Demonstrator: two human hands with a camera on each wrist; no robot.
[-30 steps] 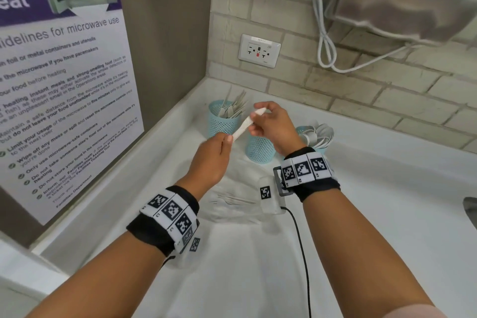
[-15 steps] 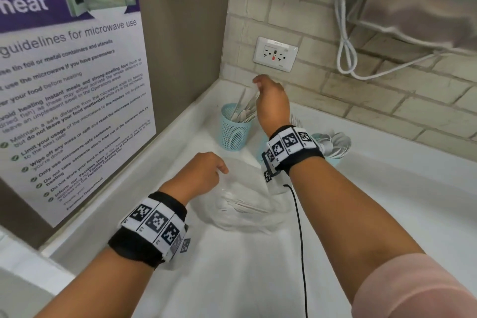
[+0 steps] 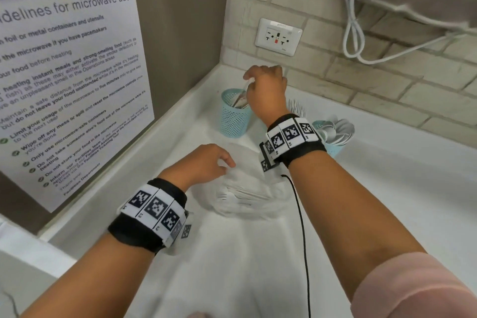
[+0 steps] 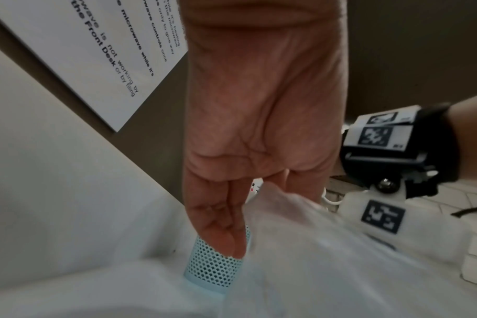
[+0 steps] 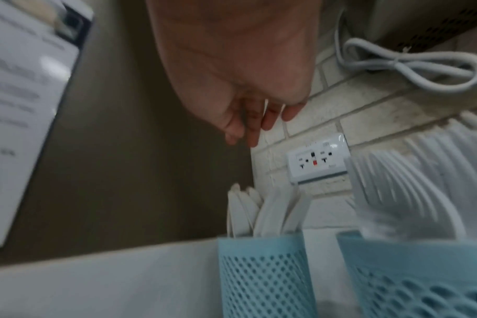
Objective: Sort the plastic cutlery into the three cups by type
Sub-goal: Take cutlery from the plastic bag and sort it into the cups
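- The right hand (image 3: 267, 90) hangs just above the left mesh cup (image 3: 234, 114), fingers pointing down and loosely spread. In the right wrist view they are apart with nothing clearly between them; in the head view a thin white piece (image 3: 244, 90) runs from the fingers down into the cup, but whether it is gripped or already let go I cannot tell.
- To do this drop well, I judge the piece should go in handle first and near upright, released only once its end is below the rim, so it does not catch on the knives (image 5: 270, 213) already standing there.
- The hand should lift straight up afterwards; the fork tines (image 5: 395, 182) in the middle cup (image 5: 422, 275) stand just beside the wrist and could be knocked.
- The left hand (image 3: 204, 162) rests at the edge of the clear plastic bag (image 3: 247, 196) on the white tabletop (image 3: 258, 266), fingers curled onto the film; it appears to pinch it, probably to keep the mouth open for the next pick.
- Left mesh cup: flat white knives, leaning against the far rim.
- Middle cup: white forks, tines up; the cup is mostly hidden behind the right wrist in the head view.
- Right cup (image 3: 333, 150): white spoons (image 3: 338, 129), bowls up and fanned out.
- Plastic bag: several white pieces lie flat inside, so sorting is not finished; their types are hard to tell through the film.
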